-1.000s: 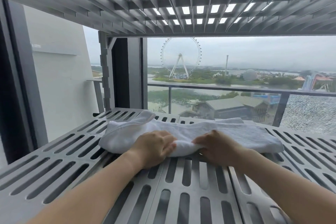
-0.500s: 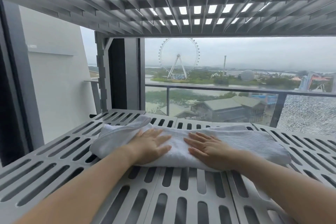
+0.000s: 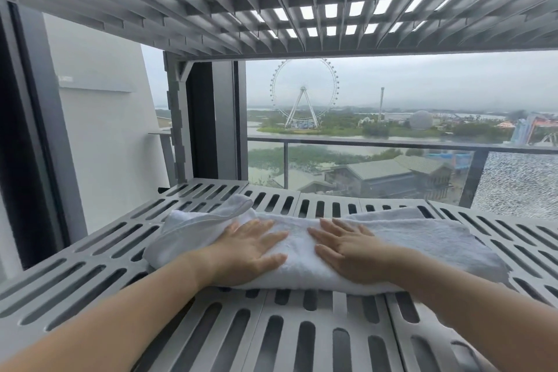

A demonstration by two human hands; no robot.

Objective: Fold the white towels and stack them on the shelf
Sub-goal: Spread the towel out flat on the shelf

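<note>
**A:** Where are the edges, and how much room does the person have?

**B:** The towel (image 3: 422, 238) lies crosswise on a grey slotted shelf (image 3: 302, 338). A wide band of slats shows between it and the person, and a narrower band behind it runs to the shelf's back edge. More slats show to the left, as far as the corner post (image 3: 176, 118). The towel's right end comes near the right side of the view. A second slatted shelf (image 3: 302, 9) hangs overhead (light comes through its gaps). Past the back edge are a glass railing (image 3: 362, 142) and a Ferris wheel (image 3: 303, 93) far off.

**A:** And the hands?

**B:** Both lie palm down on top of the towel, holding nothing. The left hand (image 3: 250, 248) is flat with its fingers (image 3: 271, 234) spread, pointing right and away. The right hand (image 3: 350, 251) is the same, with its fingers pointing left and away. The two are apart, and a strip of cloth shows between them.

**A:** How does the towel look?

**B:** It is white terry cloth, folded into a long, thick band. Its near edge is a rounded fold. The left end is loose, with a hemmed flap standing up and curling over. The right end lies flatter, and a back layer shows behind it.
</note>
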